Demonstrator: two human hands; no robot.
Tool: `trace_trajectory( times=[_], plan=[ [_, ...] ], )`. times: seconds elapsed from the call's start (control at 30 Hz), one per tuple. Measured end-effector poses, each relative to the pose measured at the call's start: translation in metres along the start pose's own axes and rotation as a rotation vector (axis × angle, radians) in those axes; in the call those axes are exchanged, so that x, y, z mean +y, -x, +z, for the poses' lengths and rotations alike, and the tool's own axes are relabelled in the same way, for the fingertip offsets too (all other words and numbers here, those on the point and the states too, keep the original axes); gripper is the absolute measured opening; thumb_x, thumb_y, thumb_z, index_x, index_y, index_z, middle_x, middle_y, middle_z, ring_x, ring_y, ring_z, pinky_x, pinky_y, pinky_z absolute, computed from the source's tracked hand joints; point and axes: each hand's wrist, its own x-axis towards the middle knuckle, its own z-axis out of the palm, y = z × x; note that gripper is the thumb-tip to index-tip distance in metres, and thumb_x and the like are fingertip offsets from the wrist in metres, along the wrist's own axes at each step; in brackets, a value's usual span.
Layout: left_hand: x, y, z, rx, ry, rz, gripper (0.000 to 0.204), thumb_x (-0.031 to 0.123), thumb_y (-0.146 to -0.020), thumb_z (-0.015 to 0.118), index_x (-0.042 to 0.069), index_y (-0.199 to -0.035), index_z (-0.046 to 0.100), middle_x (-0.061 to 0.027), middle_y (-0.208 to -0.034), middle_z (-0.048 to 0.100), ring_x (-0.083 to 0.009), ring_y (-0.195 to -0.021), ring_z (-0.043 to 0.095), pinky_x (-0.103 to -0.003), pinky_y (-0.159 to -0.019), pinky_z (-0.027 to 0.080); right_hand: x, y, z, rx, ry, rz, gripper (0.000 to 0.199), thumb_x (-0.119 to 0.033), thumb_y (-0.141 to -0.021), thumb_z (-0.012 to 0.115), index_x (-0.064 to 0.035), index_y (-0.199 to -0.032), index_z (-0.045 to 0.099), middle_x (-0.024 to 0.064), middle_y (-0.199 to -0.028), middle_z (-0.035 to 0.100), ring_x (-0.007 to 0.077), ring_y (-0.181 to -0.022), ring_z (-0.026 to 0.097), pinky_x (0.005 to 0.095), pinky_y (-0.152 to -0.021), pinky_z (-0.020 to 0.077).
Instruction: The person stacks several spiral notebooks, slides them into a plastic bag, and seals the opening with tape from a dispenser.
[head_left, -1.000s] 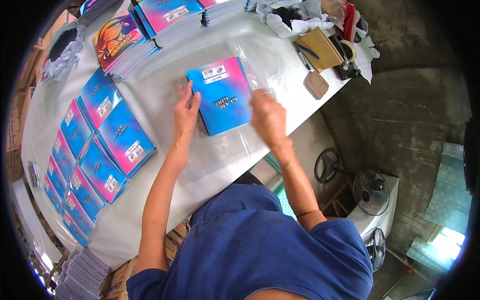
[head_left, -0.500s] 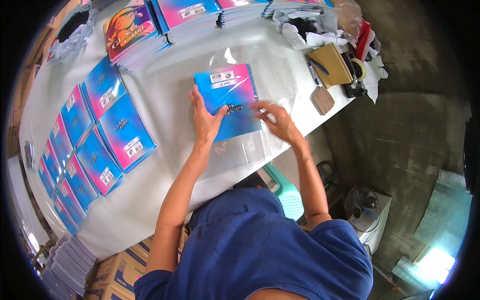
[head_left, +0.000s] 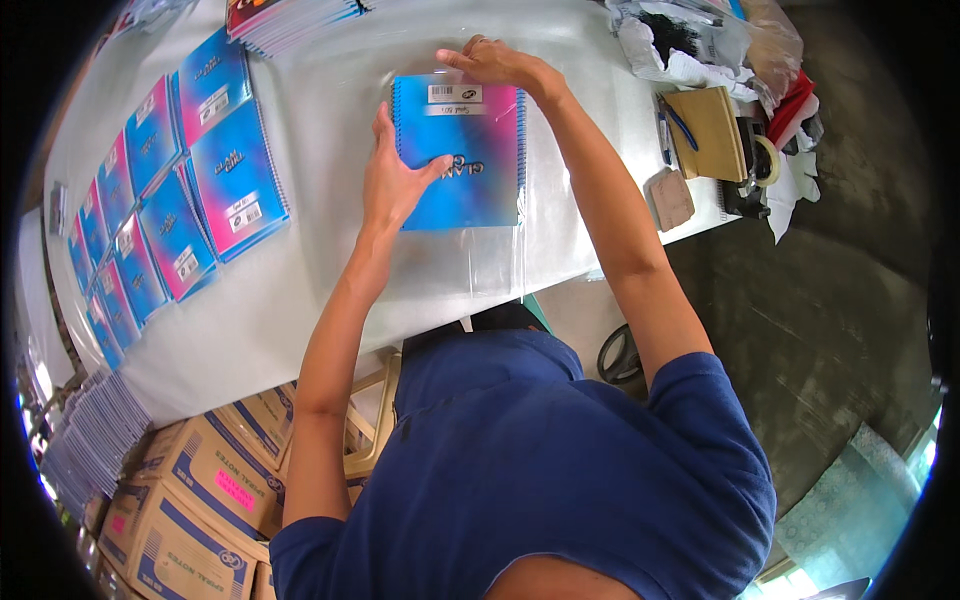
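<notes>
A blue and pink spiral notebook (head_left: 455, 200) lies on a clear plastic sheet (head_left: 450, 262), a coil along each side; whether it is one or a stack I cannot tell. My left hand (head_left: 393, 185) rests at its left edge, fingers stretched along the side and thumb laid on the cover. At the far edge, my right hand (head_left: 490, 62) reaches over the film beyond the notebook, its thumb pointing left and apart from the fingers. Some right fingertips are hard to make out against the film.
Rows of similar notebooks (head_left: 235, 180) cover the table's left side. At the right lie a tan pad (head_left: 705, 130) with a blue pen, a brown block (head_left: 670, 198), a tape dispenser (head_left: 750, 185) and crumpled wrapping (head_left: 685, 65). Cardboard cartons (head_left: 215, 475) stand below the table.
My right hand has gone from the notebook's right side to its far edge. The left hand stays on the notebook, which now sits straighter. The view has shifted.
</notes>
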Motion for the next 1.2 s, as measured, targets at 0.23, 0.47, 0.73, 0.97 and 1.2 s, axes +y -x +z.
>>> trace_trajectory(
  times=[0.23, 0.47, 0.73, 0.97, 1.2],
  plan=[
    [-0.003, 0.001, 0.003, 0.038, -0.055, -0.001, 0.108, 0.03, -0.068, 0.083, 0.002, -0.147, 0.014, -0.0198, -0.145, 0.033, -0.0337, -0.125, 0.047, -0.039, -0.1, 0.044, 0.008, -0.01, 0.003, -0.053, 0.062, -0.035, 0.085, -0.076, -0.085, 0.033, -0.0011, -0.097, 0.073, 0.0185, -0.131, 0.05, 0.0328, -0.126, 0.043, 0.0451, -0.103, 0.0357],
    [-0.007, 0.001, 0.005, 0.033, -0.047, -0.012, 0.107, 0.029, -0.069, 0.082, 0.001, -0.147, 0.015, -0.0208, -0.146, 0.033, -0.0338, -0.129, 0.043, -0.038, -0.103, 0.041, 0.007, -0.008, 0.008, -0.019, 0.119, -0.02, 0.087, -0.078, -0.083, 0.032, -0.0023, -0.095, 0.073, 0.0167, -0.135, 0.046, 0.0327, -0.126, 0.043, 0.0463, -0.103, 0.0355],
    [-0.009, 0.003, 0.005, 0.012, 0.126, -0.009, 0.094, 0.018, -0.074, 0.077, -0.003, -0.144, 0.019, -0.0206, -0.145, 0.035, -0.0307, -0.129, 0.044, -0.035, -0.104, 0.04, 0.028, 0.043, -0.002, 0.681, -0.036, -0.407, 0.034, -0.024, -0.089, 0.06, -0.0047, -0.116, 0.062, 0.0163, -0.125, 0.055, 0.0338, -0.109, 0.057, 0.0385, -0.087, 0.049],
    [-0.006, 0.005, 0.004, 0.03, 0.181, 0.02, 0.085, 0.013, -0.076, 0.075, -0.002, -0.143, 0.025, -0.0187, -0.143, 0.04, -0.0294, -0.127, 0.046, -0.034, -0.102, 0.041, -0.026, 0.171, 0.082, 0.496, -0.01, -0.444, 0.041, -0.007, -0.076, 0.067, -0.005, -0.117, 0.06, 0.0142, -0.127, 0.054, 0.0309, -0.118, 0.05, 0.0436, -0.098, 0.0406],
    [-0.1, 0.07, -0.061, 0.618, -0.332, 0.144, 0.075, 0.021, -0.078, 0.072, 0.004, -0.142, 0.035, -0.0188, -0.14, 0.044, -0.0338, -0.137, 0.031, -0.044, -0.112, 0.022, -0.044, 0.179, 0.098, 0.559, 0.116, -0.325, 0.044, -0.003, -0.077, 0.064, -0.0029, -0.12, 0.058, 0.0137, -0.133, 0.048, 0.032, -0.121, 0.045, 0.0449, -0.101, 0.0366]
  ],
)
